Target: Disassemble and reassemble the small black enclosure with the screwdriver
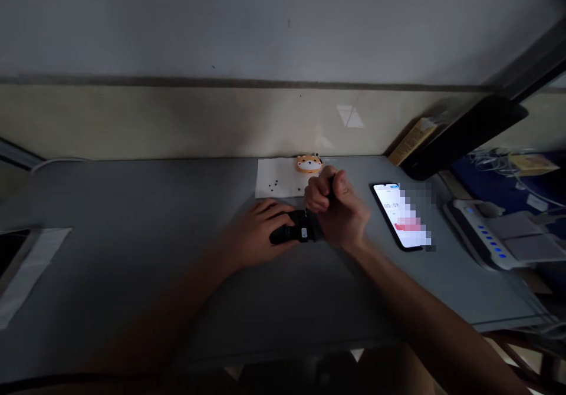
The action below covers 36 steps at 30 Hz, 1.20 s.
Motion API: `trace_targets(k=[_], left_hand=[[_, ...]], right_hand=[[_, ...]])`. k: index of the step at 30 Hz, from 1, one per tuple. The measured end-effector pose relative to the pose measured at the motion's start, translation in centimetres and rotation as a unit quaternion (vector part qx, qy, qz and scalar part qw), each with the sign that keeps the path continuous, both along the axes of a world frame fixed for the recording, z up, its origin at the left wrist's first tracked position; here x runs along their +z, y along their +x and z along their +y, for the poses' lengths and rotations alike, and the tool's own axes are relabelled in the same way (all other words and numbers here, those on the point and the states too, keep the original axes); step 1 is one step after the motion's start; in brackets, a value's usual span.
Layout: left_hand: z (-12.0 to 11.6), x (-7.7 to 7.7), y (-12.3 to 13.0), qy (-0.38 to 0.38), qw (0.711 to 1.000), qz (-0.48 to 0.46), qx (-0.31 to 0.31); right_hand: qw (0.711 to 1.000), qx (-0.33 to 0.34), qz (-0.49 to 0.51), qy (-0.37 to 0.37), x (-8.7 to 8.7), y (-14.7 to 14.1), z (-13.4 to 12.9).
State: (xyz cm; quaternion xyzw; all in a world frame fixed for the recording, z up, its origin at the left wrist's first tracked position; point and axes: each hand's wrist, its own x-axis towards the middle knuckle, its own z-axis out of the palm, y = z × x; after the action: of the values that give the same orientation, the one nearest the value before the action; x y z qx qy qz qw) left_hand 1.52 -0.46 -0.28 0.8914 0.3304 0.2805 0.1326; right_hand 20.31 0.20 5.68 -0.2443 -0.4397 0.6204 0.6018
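My left hand [260, 230] is wrapped round a small black device [298, 233] with a small white label, steadying it low against the grey desk. Just right of it, my right hand [338, 209] is a closed fist with the thumb on top. Something slim and dark shows between its fingers, and a thin tip seems to reach down by the device's upper edge; most of it is hidden. Behind the hands lies a white sheet of paper [283, 177] with several tiny black pieces, perhaps screws, [275, 184] scattered on it. An orange-and-white animal-faced case [309, 164] sits at the paper's back edge.
A lit phone [400, 215] showing a timer lies right of my right hand. Farther right are a white power strip [481, 236] with blue lights, a long black object [469, 138] and a yellow box [413, 141]. The wall [177, 121] bounds the desk's back.
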Motion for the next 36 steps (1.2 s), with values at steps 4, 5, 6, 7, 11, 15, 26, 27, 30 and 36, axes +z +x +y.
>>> trace_targets(k=[4, 5, 6, 7, 11, 15, 26, 27, 30, 36], left_hand=[[0.01, 0.03, 0.08, -0.028, 1.0, 0.001, 0.009], [0.0, 0.03, 0.1, -0.031, 0.999, 0.004, 0.012], [-0.02, 0.03, 0.1, -0.034, 0.999, 0.007, 0.015], [-0.04, 0.03, 0.1, -0.036, 0.999, 0.011, 0.017], [-0.09, 0.23, 0.07, -0.049, 0.998, 0.024, 0.031], [-0.06, 0.66, 0.15, -0.056, 0.998, 0.037, 0.022], [-0.05, 0.64, 0.16, -0.039, 0.999, 0.025, 0.007], [-0.04, 0.63, 0.15, -0.038, 0.999, 0.024, 0.006], [-0.01, 0.56, 0.11, -0.034, 0.999, 0.02, 0.005], [0.04, 0.26, 0.01, -0.035, 0.999, 0.016, 0.005]], right_hand=[[1.0, 0.012, -0.003, 0.007, -0.04, -0.06, -0.01], [1.0, 0.012, -0.007, 0.009, -0.01, -0.11, -0.02], [1.0, 0.008, -0.009, 0.011, 0.03, -0.17, -0.04], [1.0, 0.004, -0.009, 0.012, 0.07, -0.24, -0.06], [1.0, 0.006, -0.009, 0.021, 0.21, -0.52, -0.24], [0.999, 0.011, -0.017, 0.024, 0.17, -0.47, -0.31], [0.999, 0.018, -0.005, 0.042, -0.17, -0.31, -0.12], [0.999, 0.018, -0.008, 0.041, -0.15, -0.27, -0.07], [0.999, 0.013, -0.006, 0.031, -0.1, -0.18, 0.05], [1.0, 0.013, -0.005, 0.013, -0.19, -0.23, 0.03]])
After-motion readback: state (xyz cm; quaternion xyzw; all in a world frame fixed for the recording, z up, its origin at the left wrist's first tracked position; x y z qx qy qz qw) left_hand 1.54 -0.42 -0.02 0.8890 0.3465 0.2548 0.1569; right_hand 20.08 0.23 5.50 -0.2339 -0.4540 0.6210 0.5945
